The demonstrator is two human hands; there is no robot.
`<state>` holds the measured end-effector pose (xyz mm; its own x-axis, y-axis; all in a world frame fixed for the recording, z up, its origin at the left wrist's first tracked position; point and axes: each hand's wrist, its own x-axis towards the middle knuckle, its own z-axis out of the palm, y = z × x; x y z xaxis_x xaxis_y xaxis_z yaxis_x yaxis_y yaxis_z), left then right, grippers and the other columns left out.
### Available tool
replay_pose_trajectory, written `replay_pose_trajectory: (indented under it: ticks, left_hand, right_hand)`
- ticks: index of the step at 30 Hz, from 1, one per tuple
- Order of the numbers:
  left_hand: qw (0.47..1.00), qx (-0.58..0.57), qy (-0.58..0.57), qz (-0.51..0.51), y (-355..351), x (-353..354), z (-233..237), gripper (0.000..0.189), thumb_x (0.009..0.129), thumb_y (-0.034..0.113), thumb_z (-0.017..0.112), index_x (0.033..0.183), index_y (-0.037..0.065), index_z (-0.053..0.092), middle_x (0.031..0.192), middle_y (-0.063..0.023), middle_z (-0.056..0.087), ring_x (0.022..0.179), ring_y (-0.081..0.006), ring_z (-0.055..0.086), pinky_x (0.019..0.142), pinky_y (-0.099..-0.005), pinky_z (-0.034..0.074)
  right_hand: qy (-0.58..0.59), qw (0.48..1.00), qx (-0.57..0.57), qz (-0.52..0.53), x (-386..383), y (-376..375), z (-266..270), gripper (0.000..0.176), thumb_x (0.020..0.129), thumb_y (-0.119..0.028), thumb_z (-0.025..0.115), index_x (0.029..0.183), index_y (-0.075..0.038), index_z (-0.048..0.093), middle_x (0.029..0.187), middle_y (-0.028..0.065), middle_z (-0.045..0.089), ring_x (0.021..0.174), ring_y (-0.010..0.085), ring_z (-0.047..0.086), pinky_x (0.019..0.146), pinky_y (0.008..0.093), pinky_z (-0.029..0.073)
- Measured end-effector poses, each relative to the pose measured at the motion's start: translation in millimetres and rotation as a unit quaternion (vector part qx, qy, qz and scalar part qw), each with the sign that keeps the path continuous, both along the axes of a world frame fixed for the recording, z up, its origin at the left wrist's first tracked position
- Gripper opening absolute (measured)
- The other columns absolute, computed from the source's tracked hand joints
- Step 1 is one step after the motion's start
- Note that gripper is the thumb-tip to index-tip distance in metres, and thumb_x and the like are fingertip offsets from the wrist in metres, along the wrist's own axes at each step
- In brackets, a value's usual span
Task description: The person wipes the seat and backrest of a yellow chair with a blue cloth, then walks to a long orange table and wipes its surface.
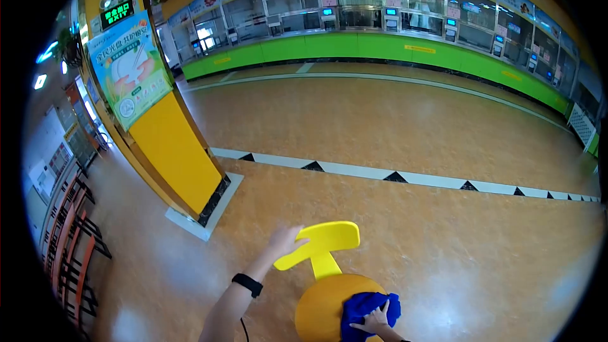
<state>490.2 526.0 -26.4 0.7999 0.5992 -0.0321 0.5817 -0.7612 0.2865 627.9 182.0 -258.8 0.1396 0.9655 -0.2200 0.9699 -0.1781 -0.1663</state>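
A yellow chair with a round orange-yellow seat [316, 307] stands at the bottom middle, and its curved yellow backrest [332, 236] rises on a short post. My left hand [286, 242] is closed around the left part of this backrest; a black band circles that wrist. On the right side of the seat lies a bunched dark blue cloth [361, 307]. My right hand [377, 322] presses on the cloth and holds it against the seat, thumb and a finger spread over it. The other fingers are partly hidden in the folds.
To the left stands a yellow pillar [174, 152] with a poster [131, 66]. Rows of red-brown benches or tables [69, 247] line the far left. A white floor stripe with black triangles [354, 171] crosses ahead. Serving windows above a green counter [354, 45] curve across the back.
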Motion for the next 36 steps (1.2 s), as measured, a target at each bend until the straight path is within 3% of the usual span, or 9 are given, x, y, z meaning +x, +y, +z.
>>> replay_pose_trajectory:
  ticks: [6, 9, 11, 12, 17, 20, 26, 32, 36]
  left_hand:
    - [0.995, 0.027, -0.092, 0.011, 11, 0, -15, 0.044, 0.080, 0.043, 0.061, 0.103, 0.007, 0.062, 0.086, -0.0191, 0.064, 0.079, -0.0360, 0.062, 0.067, -0.0433, 0.048]
    - [0.996, -0.009, -0.082, 0.017, 26, -1, -23, 0.047, 0.078, 0.042, 0.063, 0.105, 0.004, 0.061, 0.088, -0.0195, 0.064, 0.081, -0.0354, 0.062, 0.068, -0.0423, 0.048]
    - [0.997, 0.000, -0.075, 0.022, 26, 2, -16, 0.048, 0.077, 0.042, 0.064, 0.106, 0.004, 0.061, 0.090, -0.0189, 0.064, 0.083, -0.0346, 0.062, 0.069, -0.0420, 0.048]
    - [0.997, 0.006, -0.075, 0.020, 30, 3, -16, 0.048, 0.076, 0.042, 0.065, 0.106, 0.004, 0.061, 0.090, -0.0188, 0.064, 0.083, -0.0344, 0.062, 0.069, -0.0419, 0.048]
    - [0.997, 0.029, -0.073, 0.014, 33, 9, -8, 0.043, 0.075, 0.039, 0.067, 0.102, 0.005, 0.062, 0.088, -0.0176, 0.065, 0.079, -0.0336, 0.063, 0.068, -0.0400, 0.049]
    - [0.997, 0.032, -0.070, 0.020, 37, 10, -8, 0.043, 0.075, 0.039, 0.067, 0.103, 0.006, 0.062, 0.088, -0.0168, 0.065, 0.080, -0.0331, 0.063, 0.068, -0.0398, 0.049]
    - [0.999, 0.020, -0.035, 0.016, 22, 7, 4, 0.043, 0.076, 0.040, 0.066, 0.103, 0.007, 0.061, 0.086, -0.0168, 0.065, 0.078, -0.0339, 0.062, 0.066, -0.0404, 0.049]
    - [0.997, 0.054, -0.025, 0.043, 14, 4, 3, 0.044, 0.076, 0.044, 0.064, 0.104, 0.011, 0.059, 0.077, -0.0159, 0.064, 0.071, -0.0340, 0.062, 0.061, -0.0420, 0.048]
    - [0.997, 0.061, -0.017, 0.036, 6, 3, 3, 0.042, 0.077, 0.043, 0.064, 0.104, 0.011, 0.059, 0.075, -0.0154, 0.064, 0.068, -0.0329, 0.062, 0.059, -0.0411, 0.049]
  right_hand:
    - [-0.010, 0.993, -0.111, 0.024, -7, 45, 10, 0.078, 0.073, -0.075, 0.036, 0.107, -0.012, 0.065, 0.108, 0.0165, 0.061, 0.115, 0.0387, 0.046, 0.093, 0.0750, -0.007]
    - [0.027, 0.988, -0.141, 0.060, -23, 67, 20, 0.070, 0.073, -0.069, 0.042, 0.109, -0.013, 0.064, 0.117, 0.0144, 0.057, 0.120, 0.0382, 0.040, 0.094, 0.0741, -0.007]
    - [0.043, 0.994, -0.053, 0.085, -30, 72, 12, 0.072, 0.073, -0.069, 0.042, 0.121, -0.016, 0.057, 0.128, 0.0135, 0.049, 0.124, 0.0371, 0.035, 0.095, 0.0735, -0.007]
    - [0.043, 0.990, -0.092, 0.098, -34, 77, 20, 0.076, 0.073, -0.070, 0.042, 0.126, -0.018, 0.052, 0.135, 0.0133, 0.042, 0.129, 0.0368, 0.028, 0.095, 0.0734, -0.007]
    - [0.075, 0.977, -0.002, 0.198, -44, 67, 22, 0.079, 0.071, -0.072, 0.044, 0.130, -0.020, 0.047, 0.140, 0.0138, 0.034, 0.133, 0.0372, 0.019, 0.097, 0.0720, -0.005]
    - [0.060, 0.951, -0.063, 0.295, -45, 49, 34, 0.080, 0.070, -0.072, 0.048, 0.132, -0.021, 0.044, 0.141, 0.0152, 0.031, 0.132, 0.0404, 0.018, 0.097, 0.0724, -0.001]
    - [0.127, 0.928, 0.047, 0.346, 8, -13, 10, 0.052, 0.075, -0.054, 0.056, 0.120, -0.028, 0.054, 0.132, 0.0024, 0.044, 0.129, 0.0238, 0.031, 0.105, 0.0625, 0.007]
    - [0.075, 0.960, 0.101, 0.251, 37, 22, 15, 0.051, 0.070, -0.050, 0.059, 0.115, -0.026, 0.056, 0.123, 0.0046, 0.051, 0.124, 0.0268, 0.038, 0.103, 0.0653, 0.009]
    - [0.049, 0.990, 0.110, 0.068, 33, 71, 17, 0.051, 0.072, -0.053, 0.055, 0.112, -0.023, 0.058, 0.124, 0.0059, 0.050, 0.124, 0.0306, 0.036, 0.099, 0.0704, 0.007]
